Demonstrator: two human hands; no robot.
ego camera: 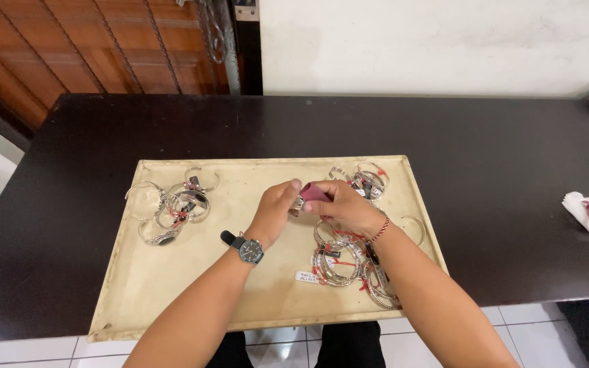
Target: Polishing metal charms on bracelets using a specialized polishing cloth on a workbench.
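Head view: left hand [275, 204] pinches a small silver piece [298, 202], right hand [342, 206] presses a maroon cloth [313, 191] on it, hands together. Risk: a slipped grip drops the piece into the bangles [339, 262] on the right of the tray [172, 300].

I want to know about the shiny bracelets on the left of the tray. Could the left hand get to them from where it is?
Probably yes. The left hand is pinching a small silver piece mid-tray, and only bare tray lies between it and the left pile of bracelets. It would need to let go first.
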